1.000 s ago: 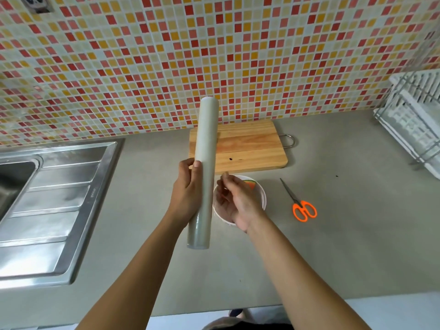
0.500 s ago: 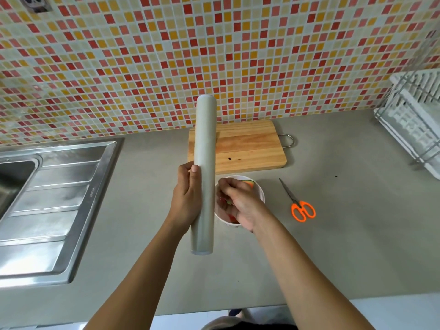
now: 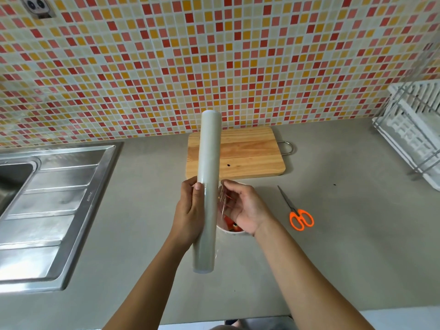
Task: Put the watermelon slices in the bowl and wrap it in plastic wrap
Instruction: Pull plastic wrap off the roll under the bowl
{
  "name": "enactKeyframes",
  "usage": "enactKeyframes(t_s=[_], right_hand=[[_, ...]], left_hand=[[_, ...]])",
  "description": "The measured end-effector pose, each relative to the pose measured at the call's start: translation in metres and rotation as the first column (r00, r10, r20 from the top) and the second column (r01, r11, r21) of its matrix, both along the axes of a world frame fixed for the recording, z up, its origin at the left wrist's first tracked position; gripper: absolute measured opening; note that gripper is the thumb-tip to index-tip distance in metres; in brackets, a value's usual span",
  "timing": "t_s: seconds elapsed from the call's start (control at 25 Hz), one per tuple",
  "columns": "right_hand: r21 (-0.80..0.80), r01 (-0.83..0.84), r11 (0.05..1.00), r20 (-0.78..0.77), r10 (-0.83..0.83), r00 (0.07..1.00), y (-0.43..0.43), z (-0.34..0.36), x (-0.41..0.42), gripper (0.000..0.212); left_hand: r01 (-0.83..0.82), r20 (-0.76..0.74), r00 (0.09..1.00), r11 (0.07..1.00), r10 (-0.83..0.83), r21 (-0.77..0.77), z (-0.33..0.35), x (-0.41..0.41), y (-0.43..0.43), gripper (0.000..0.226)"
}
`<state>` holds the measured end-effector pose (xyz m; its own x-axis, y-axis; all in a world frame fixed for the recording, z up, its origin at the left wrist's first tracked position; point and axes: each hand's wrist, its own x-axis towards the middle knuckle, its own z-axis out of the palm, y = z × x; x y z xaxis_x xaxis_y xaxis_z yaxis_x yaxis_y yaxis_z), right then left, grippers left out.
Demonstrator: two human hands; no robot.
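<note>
A long roll of plastic wrap [image 3: 207,186] stands almost upright above the counter. My left hand [image 3: 189,210] grips its middle, thumb on the front. Just to its right, my right hand [image 3: 245,208] is over the white bowl [image 3: 232,232], fingers curled and pinching the loose edge of the film [image 3: 223,201] pulled a short way off the roll. Only the near rim of the bowl shows under that hand, with red watermelon slices [image 3: 232,225] inside.
A wooden cutting board [image 3: 247,153] lies behind the bowl by the tiled wall. Orange-handled scissors [image 3: 297,211] lie on the counter to the right. A steel sink with drainboard [image 3: 54,201] fills the left side, and a white dish rack [image 3: 416,136] stands at the far right.
My right hand has turned palm-up and drawn the film edge a little away from the roll. The roll stays in my left hand, shifted slightly.
</note>
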<state>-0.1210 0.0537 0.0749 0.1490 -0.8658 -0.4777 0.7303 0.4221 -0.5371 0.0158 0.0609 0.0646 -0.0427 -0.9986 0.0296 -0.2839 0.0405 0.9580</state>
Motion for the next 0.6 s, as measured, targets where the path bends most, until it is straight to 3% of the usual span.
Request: enactKeyframes(t_s=[0.12, 0.24, 0.44, 0.6], right_hand=[[-0.003, 0.033, 0.999, -0.045, -0.033, 0.998, -0.006, 0.002, 0.001, 0.017], [-0.035, 0.082, 0.996, -0.142, -0.086, 0.986, -0.013, 0.007, -0.002, 0.011], [0.084, 0.141, 0.986, 0.032, -0.144, 0.989, -0.017, 0.011, -0.009, 0.014], [0.061, 0.063, 0.996, -0.135, -0.054, 0.989, -0.024, 0.013, -0.011, 0.010]], left_hand=[[0.049, -0.027, 0.998, 0.999, -0.049, -0.005, -0.003, -0.002, 0.005, 0.037], [0.074, -0.020, 0.997, 0.997, -0.074, 0.005, -0.008, -0.004, 0.010, 0.039], [0.075, -0.014, 0.997, 0.997, -0.075, 0.017, -0.014, -0.006, 0.010, 0.033], [0.072, 0.000, 0.997, 0.997, -0.072, -0.007, -0.017, -0.007, 0.009, 0.027]])
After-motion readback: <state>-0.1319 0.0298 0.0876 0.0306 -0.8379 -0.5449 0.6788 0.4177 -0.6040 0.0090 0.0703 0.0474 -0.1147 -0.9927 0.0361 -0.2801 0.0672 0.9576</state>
